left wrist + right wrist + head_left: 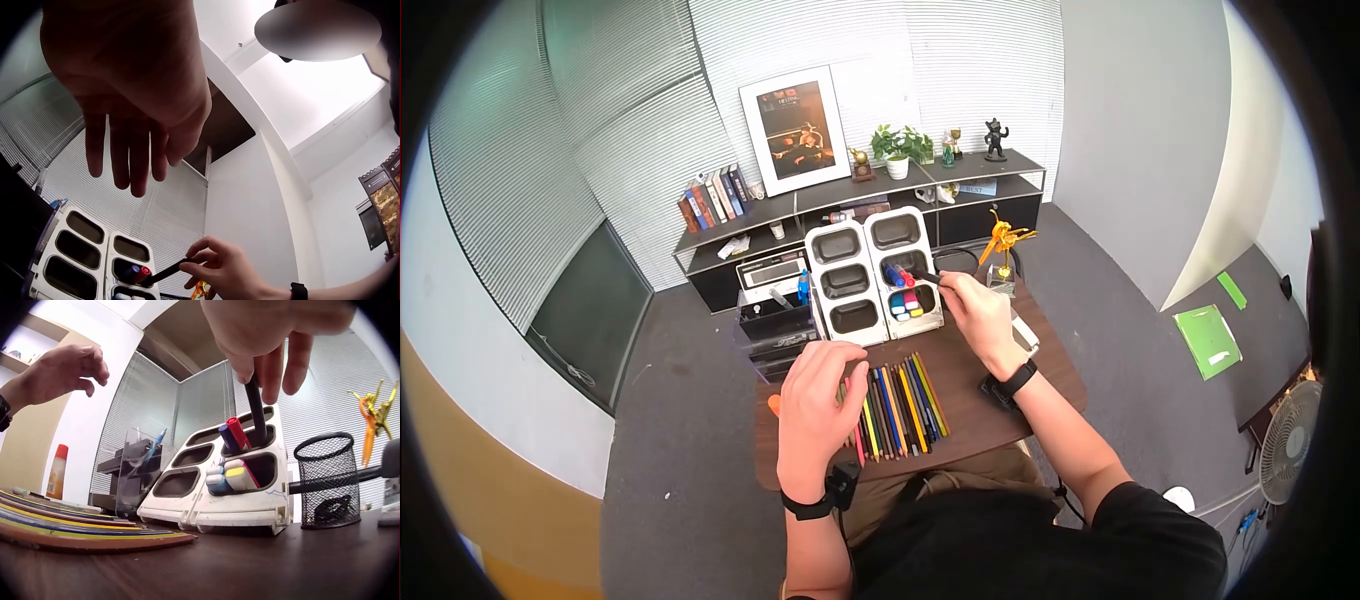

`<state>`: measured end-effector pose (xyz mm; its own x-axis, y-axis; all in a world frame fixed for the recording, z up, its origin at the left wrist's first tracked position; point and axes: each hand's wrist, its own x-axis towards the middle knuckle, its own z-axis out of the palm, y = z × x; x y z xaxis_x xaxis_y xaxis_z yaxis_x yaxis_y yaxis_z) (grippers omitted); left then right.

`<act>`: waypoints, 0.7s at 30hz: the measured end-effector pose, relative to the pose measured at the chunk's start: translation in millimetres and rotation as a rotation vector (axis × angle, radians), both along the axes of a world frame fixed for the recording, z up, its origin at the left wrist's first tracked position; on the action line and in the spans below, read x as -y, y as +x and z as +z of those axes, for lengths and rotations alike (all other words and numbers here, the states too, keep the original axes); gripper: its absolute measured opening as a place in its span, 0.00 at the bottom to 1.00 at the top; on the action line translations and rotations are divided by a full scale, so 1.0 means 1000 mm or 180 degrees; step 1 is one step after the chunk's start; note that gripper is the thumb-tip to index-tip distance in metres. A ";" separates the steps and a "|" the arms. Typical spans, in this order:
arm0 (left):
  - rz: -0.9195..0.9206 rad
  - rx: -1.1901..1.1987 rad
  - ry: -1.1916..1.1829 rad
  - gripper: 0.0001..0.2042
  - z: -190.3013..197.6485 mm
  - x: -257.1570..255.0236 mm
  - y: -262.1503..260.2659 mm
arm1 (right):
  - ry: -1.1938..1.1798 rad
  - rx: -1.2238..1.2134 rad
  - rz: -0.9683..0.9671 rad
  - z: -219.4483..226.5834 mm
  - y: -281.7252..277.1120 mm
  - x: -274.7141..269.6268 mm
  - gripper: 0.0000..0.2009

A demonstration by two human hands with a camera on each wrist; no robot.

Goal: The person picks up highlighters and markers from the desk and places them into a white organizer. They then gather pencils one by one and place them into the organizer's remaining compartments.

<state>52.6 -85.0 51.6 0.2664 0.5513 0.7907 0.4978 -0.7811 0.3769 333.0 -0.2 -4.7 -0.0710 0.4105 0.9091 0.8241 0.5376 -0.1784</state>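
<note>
My right hand (983, 315) (219, 265) (275, 337) pinches a black marker (167, 272) (255, 409), whose lower end is in the middle compartment of the right column of a white organizer (250, 517). Beside it in that compartment stand a blue marker (228, 439) and a red marker (237, 431). Highlighters (907, 305) (237, 479) fill the compartment below. My left hand (815, 400) (134, 81) (59, 375) holds nothing, fingers relaxed, over the left end of a row of colored pencils (890, 405) (81, 525).
A dark holder (775, 328) with a blue pen stands left of the organizer. Right of it are a black mesh cup (328, 487) and an orange-gold figurine (1003, 240). An orange-capped bottle (57, 472) is at the left. Behind stands a low shelf (800, 203).
</note>
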 end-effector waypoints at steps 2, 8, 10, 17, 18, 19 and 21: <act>0.0005 -0.0012 -0.0014 0.06 -0.001 0.000 0.000 | -0.0161 0.0079 0.0006 -0.002 -0.001 -0.003 0.11; 0.0012 0.0013 -0.0188 0.05 -0.003 0.000 -0.003 | -0.0740 0.0179 0.0056 -0.004 0.000 0.003 0.22; 0.0039 0.0025 -0.0141 0.05 -0.004 -0.002 -0.003 | -0.0719 0.0131 0.0076 0.005 0.000 0.014 0.20; 0.0070 0.0004 -0.0151 0.02 0.001 0.002 -0.003 | -0.2173 0.0775 0.0210 0.050 0.009 0.063 0.14; 0.0082 0.0077 -0.0167 0.03 0.002 0.003 -0.002 | -0.2824 0.1115 0.0239 0.050 0.010 0.069 0.14; 0.0083 0.0040 -0.0057 0.03 0.001 0.002 -0.003 | -0.3082 0.1176 0.0296 0.046 0.010 0.072 0.13; 0.0061 0.0026 -0.0092 0.03 0.002 0.003 -0.002 | -0.3454 0.1280 0.0364 0.045 0.005 0.078 0.14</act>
